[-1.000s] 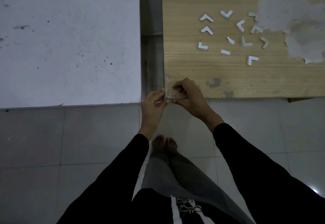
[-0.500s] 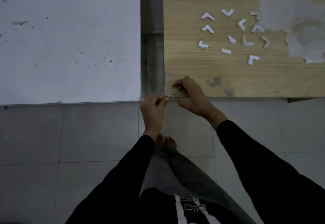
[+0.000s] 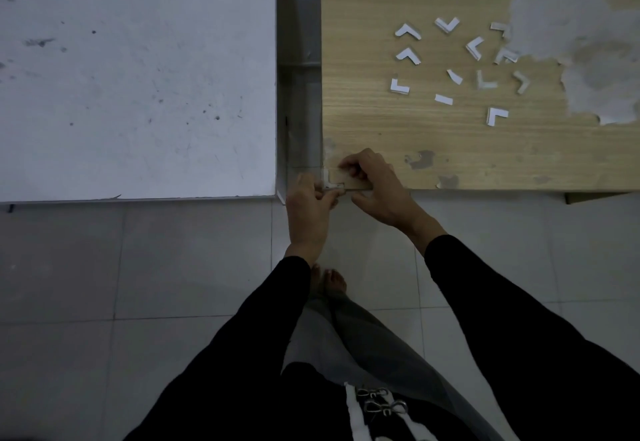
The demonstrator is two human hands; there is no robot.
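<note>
A small white L-shaped corner piece (image 3: 330, 181) sits on the near left corner of the wooden table (image 3: 450, 149). My left hand (image 3: 308, 212) is just below that corner, its thumb and fingers pinching the piece against the table's front edge. My right hand (image 3: 375, 186) curls over the corner from the right, fingertips pressing on the tabletop beside the piece. Several more white L-shaped pieces (image 3: 408, 56) lie scattered further back on the table.
A white table (image 3: 138, 77) stands to the left, with a narrow gap (image 3: 299, 94) between the two tables. The wooden top has worn grey patches (image 3: 571, 42) at the right. Tiled floor (image 3: 104, 284) and my bare feet (image 3: 329, 279) lie below.
My left hand has slid slightly down and left along the corner's front edge. The right hand stays on the corner, almost unmoved.
</note>
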